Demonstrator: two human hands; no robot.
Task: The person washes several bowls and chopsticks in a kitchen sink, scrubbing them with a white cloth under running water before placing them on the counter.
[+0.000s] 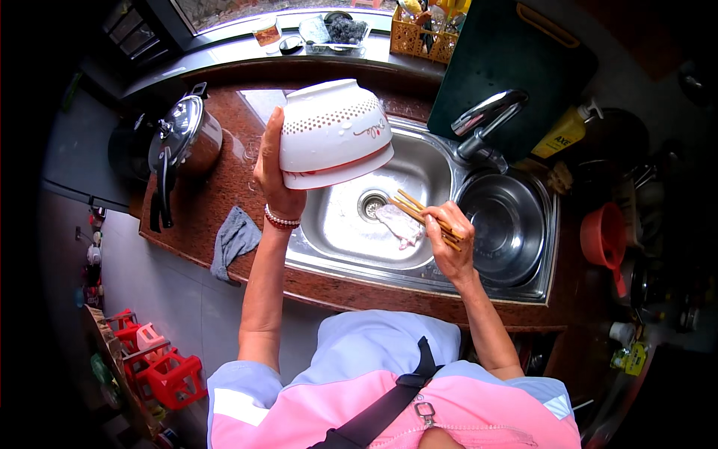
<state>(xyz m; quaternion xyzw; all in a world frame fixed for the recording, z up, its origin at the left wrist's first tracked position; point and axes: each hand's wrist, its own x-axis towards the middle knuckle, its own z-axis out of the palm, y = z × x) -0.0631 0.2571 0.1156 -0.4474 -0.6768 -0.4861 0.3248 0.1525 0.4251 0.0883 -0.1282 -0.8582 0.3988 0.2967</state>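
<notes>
My left hand [276, 168] holds nested white bowls [336, 132], tilted over the upper left of the steel sink [322, 241]. The outer bowl bears a dotted band and a red rim. My right hand [450, 238] grips several wooden chopsticks [415, 210] above the right side of the basin. Below their tips lies a pale, crumpled cloth or net [401, 224], close to the drain [371, 206]. To the right, a round steel basin [505, 224] sits in the second sink bowl. The chrome faucet [488, 120] stands behind the sinks.
A grey cloth [235, 241] hangs over the counter edge [190, 247], near a pressure cooker [188, 134]. A dark green cutting board [499, 62] leans behind the faucet, beside a yellow bottle [561, 134]. A red dipper [603, 236] is at right; containers [336, 33] line the sill.
</notes>
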